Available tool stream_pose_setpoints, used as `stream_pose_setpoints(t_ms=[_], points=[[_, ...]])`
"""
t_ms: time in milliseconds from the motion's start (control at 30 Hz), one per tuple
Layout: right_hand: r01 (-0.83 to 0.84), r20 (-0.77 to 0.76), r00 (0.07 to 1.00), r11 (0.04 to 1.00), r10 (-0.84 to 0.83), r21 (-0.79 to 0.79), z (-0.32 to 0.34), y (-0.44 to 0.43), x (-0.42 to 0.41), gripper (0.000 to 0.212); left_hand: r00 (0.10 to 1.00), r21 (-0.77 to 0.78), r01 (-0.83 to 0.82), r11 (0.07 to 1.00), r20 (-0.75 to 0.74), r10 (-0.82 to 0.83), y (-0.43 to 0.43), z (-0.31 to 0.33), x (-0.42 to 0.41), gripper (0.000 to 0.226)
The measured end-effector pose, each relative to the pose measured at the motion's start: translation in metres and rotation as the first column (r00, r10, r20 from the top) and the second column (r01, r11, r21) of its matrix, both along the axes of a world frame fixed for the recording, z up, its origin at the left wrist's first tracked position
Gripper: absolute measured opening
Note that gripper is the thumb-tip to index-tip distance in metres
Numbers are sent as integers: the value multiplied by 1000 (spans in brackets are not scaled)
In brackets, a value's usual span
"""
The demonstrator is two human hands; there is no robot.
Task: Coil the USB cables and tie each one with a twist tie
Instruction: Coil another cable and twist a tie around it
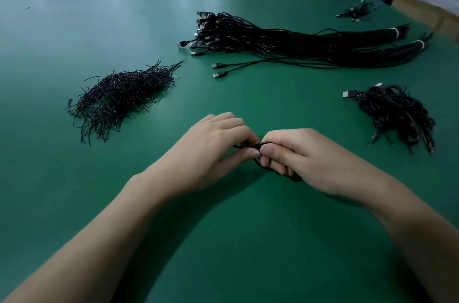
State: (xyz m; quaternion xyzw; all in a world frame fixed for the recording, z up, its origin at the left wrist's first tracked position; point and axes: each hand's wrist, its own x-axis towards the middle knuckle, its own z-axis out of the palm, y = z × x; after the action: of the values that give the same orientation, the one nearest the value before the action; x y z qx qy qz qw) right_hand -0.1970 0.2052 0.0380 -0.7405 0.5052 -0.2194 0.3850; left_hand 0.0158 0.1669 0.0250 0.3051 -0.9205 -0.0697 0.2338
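head view: both hands meet near the middle of the green table (173, 265), the left hand (213, 146) and right hand (298, 156) pinched together on one small coiled cable (259, 153), likely mid-tie. to the right of the hands sits a small pile of finished coils (397, 114). beyond them, a big bundle of straight cables (285, 42) waits, with the twist ties (119, 96) to the left. most work remains.

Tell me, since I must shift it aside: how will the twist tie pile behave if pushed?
The twist tie pile is loose thin strands, so it likely scatters rather than slides whole. The strands look light and bendy, and stray ends may snag.
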Motion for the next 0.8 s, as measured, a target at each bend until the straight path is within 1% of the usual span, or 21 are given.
stream_pose_setpoints(t_ms=[133,233,300,367,400,433,500,567,633,733,800], points=[[-4,-53,999,1000,4,-15,0,0,2,31,1000,22,21,1000,-5,-21,-4,-1,2,33],[-13,-67,998,1000,12,-20,2,0,4,31,1000,-40,19,999,2,-19,-5,1,1,30],[-17,-97,995,993,5,-120,2,-1,5,31,1000,-107,-2,994,-18,0,-6,4,2,28],[-31,-169,986,968,-11,-248,1,-2,5,33,999,-147,-21,989,-44,15,-7,7,4,25],[-39,-191,981,958,-16,-283,1,-3,5,35,998,-161,-28,987,-53,20,-7,8,5,23],[-45,-187,982,958,-9,-282,1,-3,4,36,998,-169,-32,985,-58,22,-6,9,5,23],[-62,-97,994,983,45,-171,-1,-2,2,38,997,-158,-27,987,-74,16,-4,9,5,23],[-104,77,992,994,103,14,0,0,0,40,995,-119,-11,993,-104,-2,-3,10,5,22],[-164,261,959,970,114,179,-1,1,-3,40,990,-76,12,997,-137,-23,-2,10,5,21],[-206,333,936,947,117,246,-3,2,-6,41,983,-17,47,999,-177,-49,-2,9,4,21],[-209,380,921,928,80,310,-4,3,-7,39,980,6,59,998,-190,-57,-1,9,3,22]])
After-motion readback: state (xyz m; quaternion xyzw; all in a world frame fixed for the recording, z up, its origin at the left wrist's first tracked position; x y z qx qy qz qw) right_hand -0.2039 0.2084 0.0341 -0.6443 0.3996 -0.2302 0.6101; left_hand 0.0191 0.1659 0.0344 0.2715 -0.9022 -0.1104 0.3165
